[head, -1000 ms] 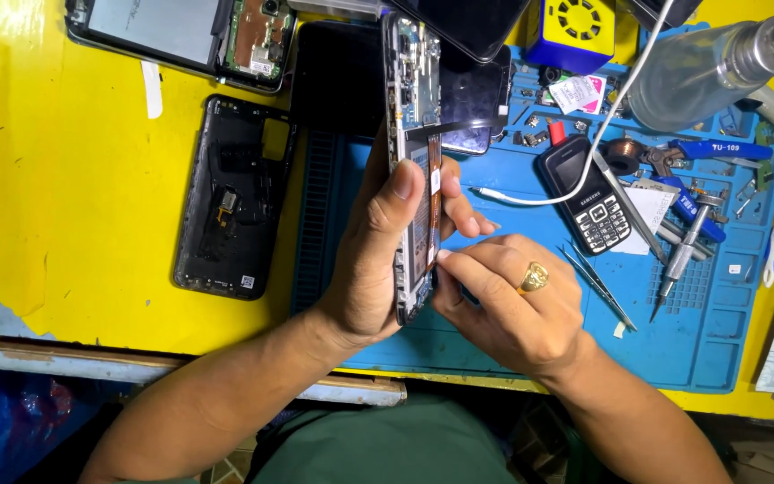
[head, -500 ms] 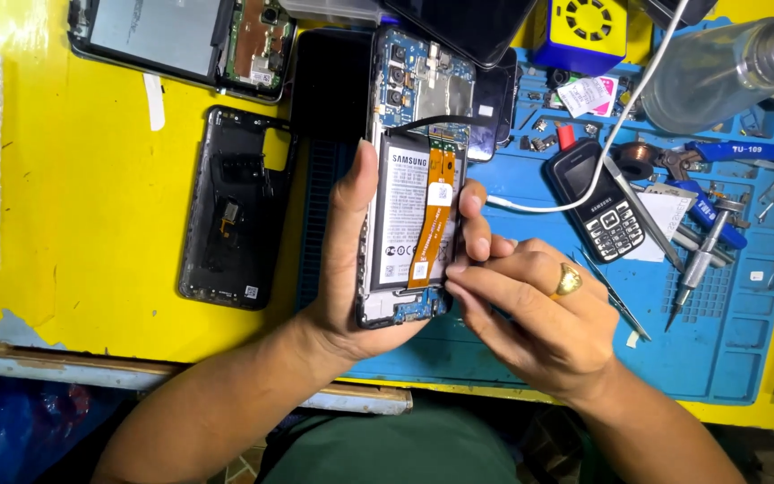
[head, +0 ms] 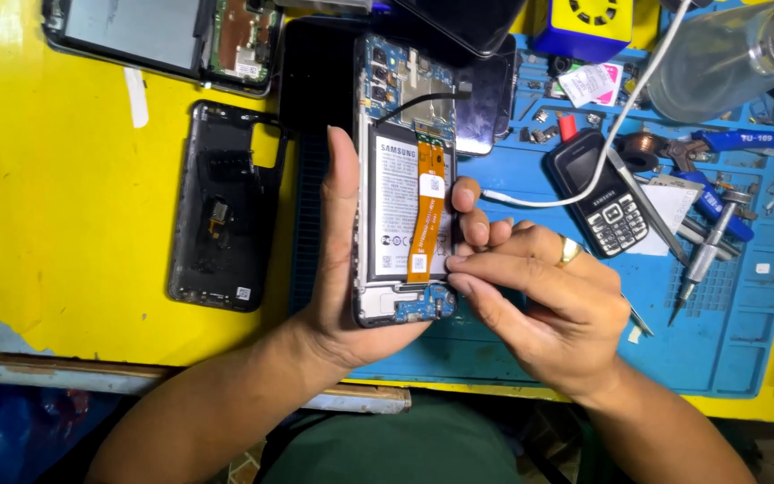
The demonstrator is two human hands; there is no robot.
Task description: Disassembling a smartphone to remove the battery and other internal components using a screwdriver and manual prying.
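Gripping an opened smartphone with its back cover off, white battery and orange flex ribbon showing (head: 402, 193), the left hand (head: 338, 269) clamps it from the left edge, fingertips wrapped round the right edge, above the blue rubber work mat (head: 745, 341) on the yellow counter (head: 55, 224). The right hand (head: 539, 309), wearing a gold ring, presses pinched fingertips against the phone's lower right edge. A black plastic back frame (head: 221, 211) lies just left; a small black keypad phone (head: 602, 193) lies right.
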